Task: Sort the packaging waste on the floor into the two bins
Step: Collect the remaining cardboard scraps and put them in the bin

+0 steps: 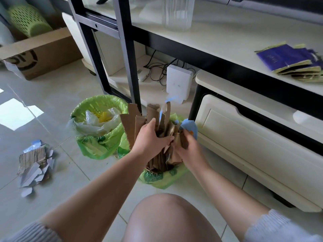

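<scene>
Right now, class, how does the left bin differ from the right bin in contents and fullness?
The left bin holds crumpled plastic bags, with its inside wall still showing; the right bin is crammed with cardboard strips standing above its rim. No hand touches the left bin, while the left hand and right hand work in the right bin's cardboard. Both have green liners.

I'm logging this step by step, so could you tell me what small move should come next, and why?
Probably press the cardboard strips further down into the right bin. Both the left hand and right hand grip the bundle, which stands well above the rim, while more scraps wait on the floor.
</scene>
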Motion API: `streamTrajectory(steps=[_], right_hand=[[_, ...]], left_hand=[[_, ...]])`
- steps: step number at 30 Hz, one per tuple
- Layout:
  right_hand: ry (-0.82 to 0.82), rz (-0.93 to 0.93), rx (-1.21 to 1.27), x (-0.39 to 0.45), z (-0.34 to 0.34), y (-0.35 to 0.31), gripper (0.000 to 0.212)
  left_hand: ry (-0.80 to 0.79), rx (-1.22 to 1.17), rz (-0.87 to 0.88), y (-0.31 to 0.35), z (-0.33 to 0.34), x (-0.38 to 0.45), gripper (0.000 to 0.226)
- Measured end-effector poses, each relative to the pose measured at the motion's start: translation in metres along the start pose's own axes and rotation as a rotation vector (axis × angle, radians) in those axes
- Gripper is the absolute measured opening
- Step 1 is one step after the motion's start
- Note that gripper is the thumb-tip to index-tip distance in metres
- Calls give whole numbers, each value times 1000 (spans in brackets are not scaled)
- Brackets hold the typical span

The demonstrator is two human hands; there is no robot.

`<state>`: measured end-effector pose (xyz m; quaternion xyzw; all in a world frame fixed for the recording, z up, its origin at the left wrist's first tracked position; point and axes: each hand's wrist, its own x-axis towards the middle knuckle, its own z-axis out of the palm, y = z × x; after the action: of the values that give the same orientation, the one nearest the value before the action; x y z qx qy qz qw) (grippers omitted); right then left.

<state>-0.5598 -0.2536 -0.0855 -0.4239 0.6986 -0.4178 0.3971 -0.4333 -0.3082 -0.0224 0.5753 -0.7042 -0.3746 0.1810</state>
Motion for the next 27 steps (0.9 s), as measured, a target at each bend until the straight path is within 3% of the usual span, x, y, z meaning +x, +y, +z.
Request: streamTrajectory(steps=[3, 8, 12, 17, 22, 27], right_hand=[[46, 13, -8, -12, -9, -14, 60], [92, -158, 16, -36, -6, -53, 54], [-63, -259, 2, -65, 21, -92, 42], [-328, -335, -100, -99, 82, -130, 34], [-546, -417, -251, -128, 164, -150, 32], [-762, -456, -379, -167, 255, -143, 33]], left_hand=[[14, -46, 41, 3, -17, -15, 62], [35, -292, -65, -7, -58, -47, 55], [91, -457, -98, -32, -107, -97, 43], [292, -574, -221, -92, -181, -184, 28], [565, -671, -405, -173, -239, -282, 31], [733, -751, -604, -253, -247, -378, 34]])
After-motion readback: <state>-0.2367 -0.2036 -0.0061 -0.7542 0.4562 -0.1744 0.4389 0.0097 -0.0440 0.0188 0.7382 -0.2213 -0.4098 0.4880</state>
